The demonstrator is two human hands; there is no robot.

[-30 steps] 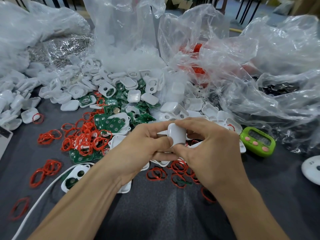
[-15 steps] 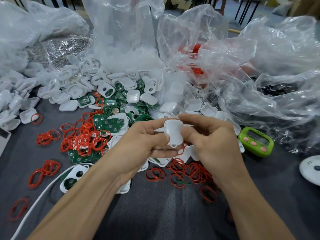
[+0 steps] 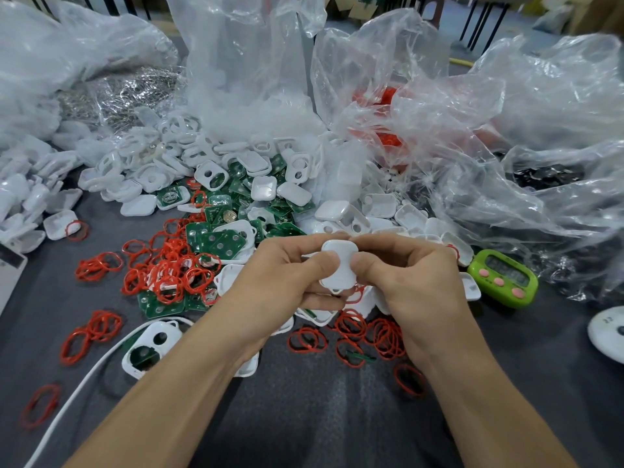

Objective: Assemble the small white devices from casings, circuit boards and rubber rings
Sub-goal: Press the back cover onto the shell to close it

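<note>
Head view: the left hand and right hand pinch a small, smooth white rounded-square plastic device between thumbs and curled fingers, above a dark grey cloth table whose plain stretch lies between the forearms. Thin red rubber rings, flat green circuit boards and glossy white casings crowd behind.

Circuit boards are piled behind rubber rings on the tabletop; a timer is set right.

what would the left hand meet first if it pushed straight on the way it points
Most likely the right hand, which grips the same white casing from the opposite side; exact depth is unclear.
</note>
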